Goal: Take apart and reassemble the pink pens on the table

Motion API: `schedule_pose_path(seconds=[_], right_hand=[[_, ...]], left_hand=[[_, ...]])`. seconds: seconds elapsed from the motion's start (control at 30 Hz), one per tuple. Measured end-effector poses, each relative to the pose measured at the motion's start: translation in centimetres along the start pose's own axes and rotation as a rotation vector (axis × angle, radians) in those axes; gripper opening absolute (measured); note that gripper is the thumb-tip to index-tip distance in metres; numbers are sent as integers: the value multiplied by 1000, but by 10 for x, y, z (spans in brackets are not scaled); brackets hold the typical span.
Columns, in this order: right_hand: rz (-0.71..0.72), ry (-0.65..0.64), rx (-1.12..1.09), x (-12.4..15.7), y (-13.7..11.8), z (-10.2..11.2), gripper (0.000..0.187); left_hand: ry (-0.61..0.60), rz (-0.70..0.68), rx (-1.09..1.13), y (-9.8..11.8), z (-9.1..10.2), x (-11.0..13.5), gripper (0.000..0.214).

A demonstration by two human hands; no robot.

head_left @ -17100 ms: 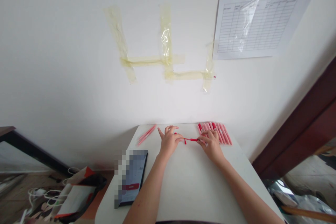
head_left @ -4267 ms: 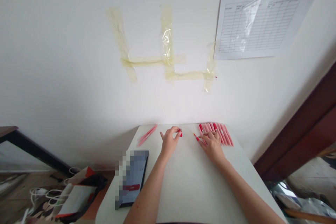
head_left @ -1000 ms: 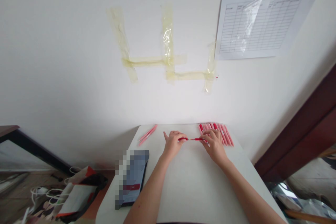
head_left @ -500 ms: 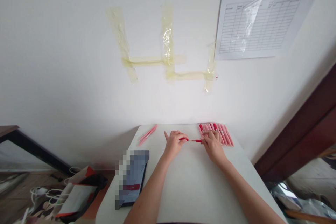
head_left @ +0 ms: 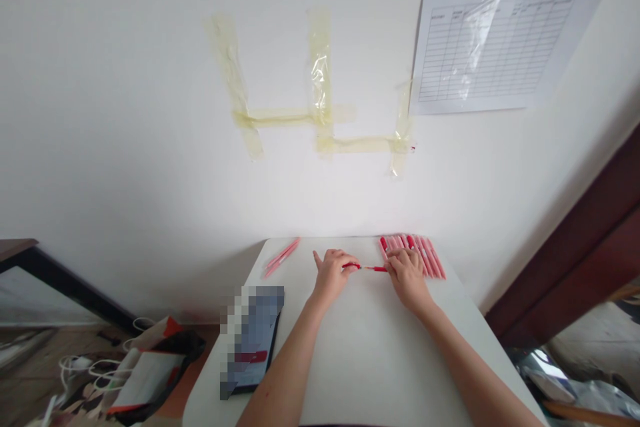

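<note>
A slim red pen (head_left: 365,267) lies level between my hands, above the white table (head_left: 365,360). My left hand (head_left: 333,277) pinches its left end, with the thumb side toward the pen and the forefinger sticking out to the far side. My right hand (head_left: 408,276) pinches the other end. This hand rests just in front of a row of several pink-and-red pens (head_left: 413,255), and its fingers hide part of the row. Two pink pens (head_left: 281,257) lie at the far left of the table.
A tablet (head_left: 255,340) with a pixelated screen lies at the table's left edge. Bags and white cables (head_left: 145,373) sit on the floor at lower left. A dark red door frame (head_left: 565,260) stands at right. Taped strips and a ruled sheet cover the wall ahead.
Compared with four seconds ago, my hands have come together, and their separate red pieces now form one line between them. In the last half second, little has moved.
</note>
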State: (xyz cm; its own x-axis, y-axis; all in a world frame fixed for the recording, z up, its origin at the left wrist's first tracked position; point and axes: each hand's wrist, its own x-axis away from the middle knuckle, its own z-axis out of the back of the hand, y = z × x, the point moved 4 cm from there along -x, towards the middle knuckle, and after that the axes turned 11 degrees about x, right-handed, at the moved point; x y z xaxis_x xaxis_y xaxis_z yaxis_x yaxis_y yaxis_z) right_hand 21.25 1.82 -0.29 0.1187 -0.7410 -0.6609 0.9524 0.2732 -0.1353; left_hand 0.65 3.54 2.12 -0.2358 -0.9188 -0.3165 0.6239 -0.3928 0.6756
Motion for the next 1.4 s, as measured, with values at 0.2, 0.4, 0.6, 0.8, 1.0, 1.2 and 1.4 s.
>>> schedule_pose_path(seconds=[0.2, 0.4, 0.6, 0.8, 1.0, 1.2, 1.4], right_hand=[[-19, -39, -25, -1, 0, 2, 25], [15, -17, -4, 0, 0, 0, 17], [-7, -9, 10, 0, -1, 2, 27], [-1, -15, -17, -1, -3, 6, 20], [-1, 6, -7, 0, -1, 2, 24], [-30, -27, -32, 0, 1, 2, 26], [-34, -20, -12, -1, 1, 3, 23]], left_hand=[[34, -10, -12, 0, 1, 0, 11], [30, -5, -13, 0, 0, 0, 12], [7, -6, 6, 3, -1, 1, 11], [47, -22, -14, 1, 1, 1, 12], [47, -32, 7, 3, 0, 1, 13], [58, -39, 10, 3, 1, 1, 11], [93, -49, 14, 1, 2, 0, 10]])
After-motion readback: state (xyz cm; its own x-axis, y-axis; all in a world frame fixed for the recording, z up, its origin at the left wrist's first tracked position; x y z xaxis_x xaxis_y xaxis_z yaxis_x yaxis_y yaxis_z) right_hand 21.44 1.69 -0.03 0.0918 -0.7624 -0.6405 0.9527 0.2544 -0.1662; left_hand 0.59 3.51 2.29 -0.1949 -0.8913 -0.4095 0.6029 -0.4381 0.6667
